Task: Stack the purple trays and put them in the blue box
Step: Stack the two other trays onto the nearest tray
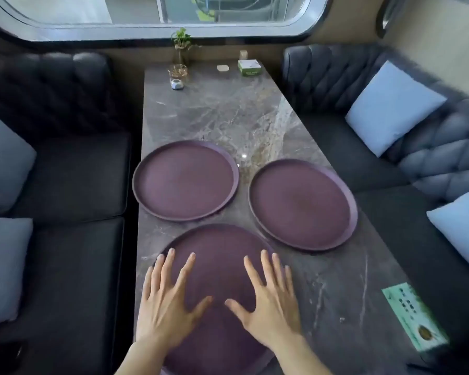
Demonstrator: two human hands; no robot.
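Your left hand (164, 307) and right hand (268, 304) lie side by side at the bottom centre of the frame, both palm down with fingers spread wide and gripping nothing. They are over the nearest purple tray (220, 255), which sits at the lower middle of the frame on the marble counter (228, 115); whether your palms press on it or hover just above cannot be told. Your left fingers (171, 259) reach toward that tray's left rim, your right fingers (266, 262) toward its right rim, thumbs pointing at each other near its middle.

A second purple tray (186, 181) lies flat above and to the left of your hands, at centre left. A third purple tray (302, 204) lies flat at centre right, above and to the right of your right hand. The three trays lie near one another, apart and not stacked.
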